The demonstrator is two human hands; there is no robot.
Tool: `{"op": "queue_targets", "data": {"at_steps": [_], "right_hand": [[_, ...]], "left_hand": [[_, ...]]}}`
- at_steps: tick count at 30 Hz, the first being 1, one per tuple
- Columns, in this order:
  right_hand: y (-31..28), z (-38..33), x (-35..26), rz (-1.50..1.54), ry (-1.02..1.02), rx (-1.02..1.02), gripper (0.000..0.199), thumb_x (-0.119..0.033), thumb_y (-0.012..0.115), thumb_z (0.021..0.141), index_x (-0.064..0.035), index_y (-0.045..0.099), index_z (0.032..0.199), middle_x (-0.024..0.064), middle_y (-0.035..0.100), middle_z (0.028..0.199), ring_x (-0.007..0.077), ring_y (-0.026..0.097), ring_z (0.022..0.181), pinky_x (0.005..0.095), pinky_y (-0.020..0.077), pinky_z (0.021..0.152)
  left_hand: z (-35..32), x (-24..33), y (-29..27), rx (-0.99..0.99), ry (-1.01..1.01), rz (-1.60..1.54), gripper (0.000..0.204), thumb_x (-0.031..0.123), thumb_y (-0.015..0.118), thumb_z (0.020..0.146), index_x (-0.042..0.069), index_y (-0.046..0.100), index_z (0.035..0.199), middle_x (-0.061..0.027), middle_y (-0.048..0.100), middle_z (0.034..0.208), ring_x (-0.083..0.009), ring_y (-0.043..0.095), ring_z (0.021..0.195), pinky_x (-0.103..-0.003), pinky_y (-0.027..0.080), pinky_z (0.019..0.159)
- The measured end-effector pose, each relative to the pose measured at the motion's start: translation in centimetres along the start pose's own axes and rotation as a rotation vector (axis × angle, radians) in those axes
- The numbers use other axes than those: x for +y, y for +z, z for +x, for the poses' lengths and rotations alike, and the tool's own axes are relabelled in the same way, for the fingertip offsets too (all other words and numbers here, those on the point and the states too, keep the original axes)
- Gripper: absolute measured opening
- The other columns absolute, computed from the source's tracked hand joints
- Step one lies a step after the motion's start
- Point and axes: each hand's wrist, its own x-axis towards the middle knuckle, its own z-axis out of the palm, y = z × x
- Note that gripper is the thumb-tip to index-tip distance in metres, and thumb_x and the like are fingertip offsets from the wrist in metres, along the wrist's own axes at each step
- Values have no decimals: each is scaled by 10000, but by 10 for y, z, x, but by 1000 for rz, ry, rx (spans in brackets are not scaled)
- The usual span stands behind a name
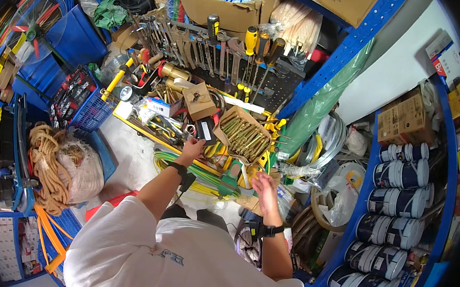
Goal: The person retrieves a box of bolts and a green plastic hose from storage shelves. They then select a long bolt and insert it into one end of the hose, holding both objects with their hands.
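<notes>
My left hand (192, 150) is at the front edge of a tool-filled tray, its fingers closed at the lower corner of a small black box with a white label (206, 130). Beside that box, an open cardboard box (268, 140) is packed with brass-coloured bolts. My right hand (264, 190) hovers to the right with its fingers apart, close to a yellow-orange item (249, 174) whose kind I cannot make out. A smaller brown cardboard box (200, 101) sits behind the black box. Loose hand tools fill the tray's left part.
Wrenches and screwdrivers (251, 41) hang on a black rack at the back. Green and yellow wire coils (196, 176) lie below the tray. Paint cans (399, 201) fill the right shelf. A rope bundle (50, 170), blue basket (90, 109) and fan (35, 28) stand left.
</notes>
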Motion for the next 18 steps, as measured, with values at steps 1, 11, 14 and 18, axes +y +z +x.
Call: {"op": "queue_targets", "data": {"at_steps": [1, 11, 14, 18], "right_hand": [[0, -9, 2, -17, -17, 11, 241, -173, 517, 871, -36, 495, 1068, 76, 557, 1068, 192, 573, 923, 324, 442, 832], [51, -61, -25, -306, -43, -311, 215, -153, 513, 894, -9, 510, 1054, 99, 594, 1017, 167, 592, 870, 275, 476, 769], [84, -54, -11, -383, -85, -437, 245, -152, 538, 883, 5, 499, 1067, 82, 596, 979, 144, 586, 825, 269, 493, 731], [134, -51, 19, -528, -189, -477, 289, -154, 556, 866, 16, 491, 1090, 51, 579, 924, 102, 546, 737, 240, 491, 645]], "left_hand": [[-3, -1, -5, -36, 9, -170, 272, 270, 633, 794, 52, 474, 825, -46, 534, 729, -144, 554, 650, -293, 480, 547], [-77, 4, -51, -272, 81, -347, 204, 174, 622, 818, 124, 433, 762, -13, 555, 739, -136, 582, 654, -297, 507, 633], [-113, -3, -74, -312, 159, -328, 187, 161, 613, 825, 125, 436, 776, -1, 550, 751, -130, 581, 667, -296, 505, 643], [-162, -19, -110, -476, 183, -438, 157, 163, 617, 827, 98, 474, 832, -9, 568, 760, -125, 582, 677, -287, 504, 655]]}}
